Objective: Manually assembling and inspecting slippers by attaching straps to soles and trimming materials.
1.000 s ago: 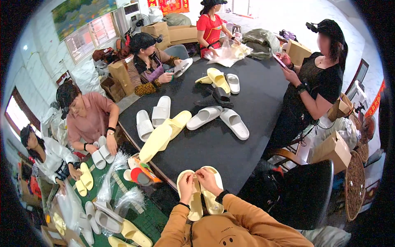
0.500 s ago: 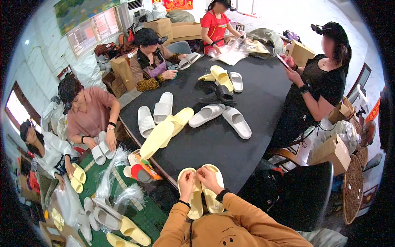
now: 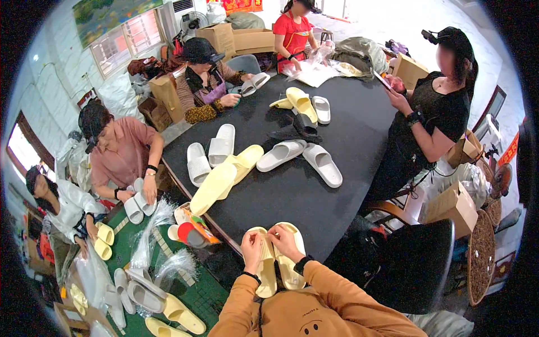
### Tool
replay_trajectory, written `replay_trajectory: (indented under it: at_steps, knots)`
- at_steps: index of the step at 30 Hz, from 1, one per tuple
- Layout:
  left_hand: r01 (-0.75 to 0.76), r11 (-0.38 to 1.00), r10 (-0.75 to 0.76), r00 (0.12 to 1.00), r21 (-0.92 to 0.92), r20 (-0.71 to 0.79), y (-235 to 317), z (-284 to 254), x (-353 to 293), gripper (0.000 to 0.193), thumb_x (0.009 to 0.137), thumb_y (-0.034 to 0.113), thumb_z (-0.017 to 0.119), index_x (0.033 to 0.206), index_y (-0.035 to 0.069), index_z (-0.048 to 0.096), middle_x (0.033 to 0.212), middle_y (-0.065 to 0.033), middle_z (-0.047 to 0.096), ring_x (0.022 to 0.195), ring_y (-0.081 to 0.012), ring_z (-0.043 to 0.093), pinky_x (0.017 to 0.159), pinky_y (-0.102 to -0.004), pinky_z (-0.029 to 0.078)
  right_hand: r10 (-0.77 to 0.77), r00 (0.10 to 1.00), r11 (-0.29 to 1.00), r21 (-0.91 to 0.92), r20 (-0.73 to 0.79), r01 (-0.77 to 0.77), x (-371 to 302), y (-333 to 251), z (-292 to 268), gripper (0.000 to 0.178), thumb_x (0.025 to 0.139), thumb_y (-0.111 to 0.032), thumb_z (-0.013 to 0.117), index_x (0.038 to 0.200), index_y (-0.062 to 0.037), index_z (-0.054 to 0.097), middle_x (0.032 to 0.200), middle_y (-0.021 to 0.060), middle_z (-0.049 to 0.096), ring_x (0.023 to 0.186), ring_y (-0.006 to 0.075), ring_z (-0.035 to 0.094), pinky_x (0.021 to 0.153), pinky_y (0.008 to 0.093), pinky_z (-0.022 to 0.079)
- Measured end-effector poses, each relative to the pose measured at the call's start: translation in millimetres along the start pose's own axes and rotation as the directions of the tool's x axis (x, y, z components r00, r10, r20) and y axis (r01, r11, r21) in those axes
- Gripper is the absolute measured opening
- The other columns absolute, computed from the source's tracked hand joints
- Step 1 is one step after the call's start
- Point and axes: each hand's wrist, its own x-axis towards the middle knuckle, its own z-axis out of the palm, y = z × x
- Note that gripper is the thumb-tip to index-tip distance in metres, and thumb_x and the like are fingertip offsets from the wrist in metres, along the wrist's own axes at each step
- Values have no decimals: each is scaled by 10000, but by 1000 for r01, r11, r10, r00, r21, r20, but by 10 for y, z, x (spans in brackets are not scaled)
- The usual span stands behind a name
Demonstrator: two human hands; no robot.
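A pair of pale yellow slide slippers stands side by side at the table's near edge, against my body. Over the strap of the left slipper (image 3: 267,282) is my left hand (image 3: 252,251), its fingers pinched closed. My right hand (image 3: 286,242) lies across the right slipper (image 3: 292,276), its fingertips also pinched and close to the left hand's. Whatever thin thing the fingertips hold, if anything, is too small to make out. Both hands partly hide the slipper straps.
Ahead on the black table (image 3: 247,219) lie yellow slippers (image 3: 214,189), grey slippers (image 3: 323,165) and a black slipper (image 3: 306,128). Lower left, a green table (image 3: 209,299) bears more slippers and clear plastic strands (image 3: 147,238). Several co-workers surround the tables; a black chair (image 3: 418,269) stands at right.
My hands stay at the slipper straps with hardly any shift. Across the table, the co-worker in red has moved their hands over the plastic bags; the co-worker left of them has bowed their head.
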Motion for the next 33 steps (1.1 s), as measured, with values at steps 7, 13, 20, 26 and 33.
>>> replay_trajectory:
  at_steps: [7, 13, 20, 26, 33]
  knots:
    - [-46, 991, 40, 998, 125, 51, 130, 20, -44, 85, 875, 84, 632, 882, 1, 646, 835, -27, 634, 741, -110, 573, 692, -258, 478, 7, 1000, 1000, 13, 25, -7, 11, 24, 1, 124, 874, -116, 633, 921, -1, 627, 907, 102, 609, 729, 203, 633, 648, 295, 521]
    - [-16, 993, 9, 999, 118, 54, 125, -3, -30, 96, 866, 86, 646, 877, -8, 657, 827, -30, 643, 747, -99, 584, 690, -251, 481, -1, 998, 1000, -19, 60, 2, 21, -21, -14, 135, 874, -125, 638, 928, -1, 633, 919, 100, 614, 736, 208, 637, 665, 303, 524]
    - [42, 999, -42, 999, -20, 15, -15, -46, 0, 102, 875, 97, 640, 903, 0, 653, 807, -14, 624, 699, -84, 561, 650, -232, 467, 53, 998, 997, 60, 43, -56, 18, -22, -5, 132, 871, -111, 630, 947, -4, 623, 913, 101, 623, 756, 213, 645, 670, 307, 526]
    - [47, 999, -47, 996, -11, 76, 125, 5, -23, 104, 877, 109, 643, 908, 9, 651, 802, -17, 617, 720, -85, 567, 656, -227, 464, 16, 998, 999, 30, 60, -18, 22, -1, -20, 127, 868, -108, 628, 940, -4, 621, 893, 104, 616, 771, 215, 645, 682, 311, 526]
    - [-21, 998, 17, 998, 66, 60, 80, -8, -21, 135, 892, 122, 630, 907, -13, 629, 798, -28, 610, 738, -98, 574, 684, -246, 477, -11, 998, 1000, 16, 69, 10, 29, -7, -15, 130, 870, -117, 628, 933, -3, 620, 878, 104, 609, 741, 208, 637, 675, 307, 518]
